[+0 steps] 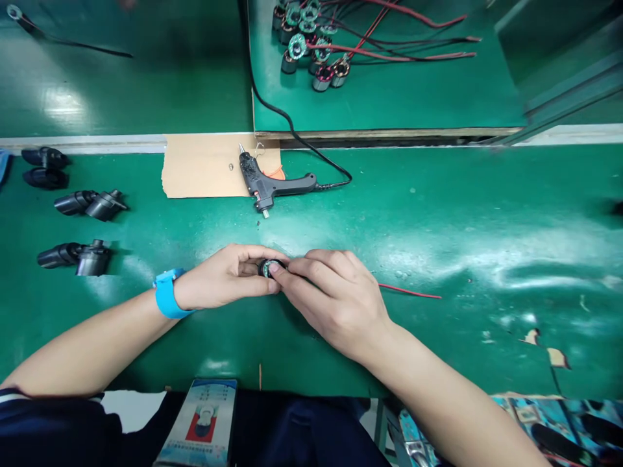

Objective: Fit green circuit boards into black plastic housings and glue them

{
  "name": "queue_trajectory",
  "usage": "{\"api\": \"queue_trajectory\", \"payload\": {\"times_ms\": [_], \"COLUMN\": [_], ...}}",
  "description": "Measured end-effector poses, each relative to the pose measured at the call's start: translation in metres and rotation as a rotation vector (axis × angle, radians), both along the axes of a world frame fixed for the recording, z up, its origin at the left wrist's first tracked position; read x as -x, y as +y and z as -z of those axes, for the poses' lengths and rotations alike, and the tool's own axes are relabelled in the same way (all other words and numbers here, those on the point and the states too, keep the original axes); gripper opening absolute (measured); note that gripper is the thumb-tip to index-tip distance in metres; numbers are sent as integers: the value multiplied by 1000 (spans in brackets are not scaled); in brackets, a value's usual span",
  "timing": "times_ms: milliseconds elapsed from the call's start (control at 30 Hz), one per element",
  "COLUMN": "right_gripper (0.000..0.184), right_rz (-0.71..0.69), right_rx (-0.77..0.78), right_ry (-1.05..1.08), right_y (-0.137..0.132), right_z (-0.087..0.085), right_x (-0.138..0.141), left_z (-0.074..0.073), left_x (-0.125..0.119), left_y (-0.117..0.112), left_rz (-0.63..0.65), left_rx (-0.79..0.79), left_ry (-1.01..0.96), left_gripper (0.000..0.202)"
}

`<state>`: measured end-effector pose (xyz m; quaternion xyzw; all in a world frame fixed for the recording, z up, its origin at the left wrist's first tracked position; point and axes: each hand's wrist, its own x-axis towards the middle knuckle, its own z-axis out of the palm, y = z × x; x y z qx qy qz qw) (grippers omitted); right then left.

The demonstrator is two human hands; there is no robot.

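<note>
My left hand, with a blue band on its wrist, and my right hand meet over the green mat at the centre. Between their fingertips sits a small round black motor part with a shiny face. Both hands pinch it, fingers curled around it. A thin red wire trails out to the right from under my right hand. A black hot glue gun lies on the mat beyond my hands, its nozzle resting on a piece of brown cardboard.
Several black plastic housings lie in pairs at the left. A raised green tray at the back holds several wound motor cores with red and black leads. A printed box rests near my lap.
</note>
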<state>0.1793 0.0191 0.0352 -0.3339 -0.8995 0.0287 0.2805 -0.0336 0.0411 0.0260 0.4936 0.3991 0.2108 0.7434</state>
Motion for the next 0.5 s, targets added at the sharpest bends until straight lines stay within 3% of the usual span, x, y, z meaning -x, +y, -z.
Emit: {"api": "queue_trajectory", "payload": {"times_ms": [133,233,333,500], "right_gripper": [24,21,22,26], "right_rz": [60,87,94,130], "right_rx": [254,320,279,64], "right_ry": [183,180,143,12], "right_y": [1,1,0,-7], "right_z": [3,2,3,8], "right_x": [-8,-10,-7,5], "left_z": [-2,-2,-1,0], "left_x": [-2,-5,-8,-8], "left_y": [-4,-8,-13,-20], "left_rz": [-61,-99,-129,-111], "left_rx": [-106,-173,-253,-374], "left_ry": [83,130,146,210], "left_gripper": [30,28,33,56]}}
